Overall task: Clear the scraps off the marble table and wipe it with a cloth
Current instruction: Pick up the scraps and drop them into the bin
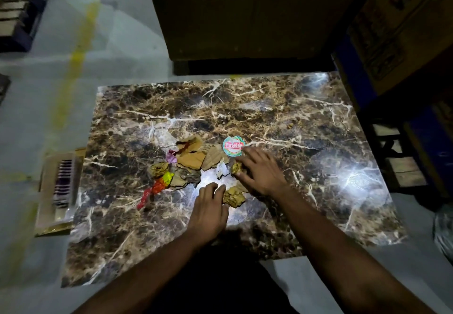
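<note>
- Head view: marble tabletop [318,127], scraps [188,159] piled near its middle.
- Left hand [208,213] flat, fingers straight, touching a crumpled brown paper ball [234,197].
- Right hand [259,171] spread over the pile's right edge, fingertips on another paper wad [236,167], just below a round printed lid [233,145].
- Red-yellow wrapper [157,187] at the pile's left.

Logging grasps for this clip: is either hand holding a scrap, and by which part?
Neither plainly holds one. The left hand touches a crumpled brown paper ball at its left side; the right hand rests, fingers spread, over another scrap.
</note>
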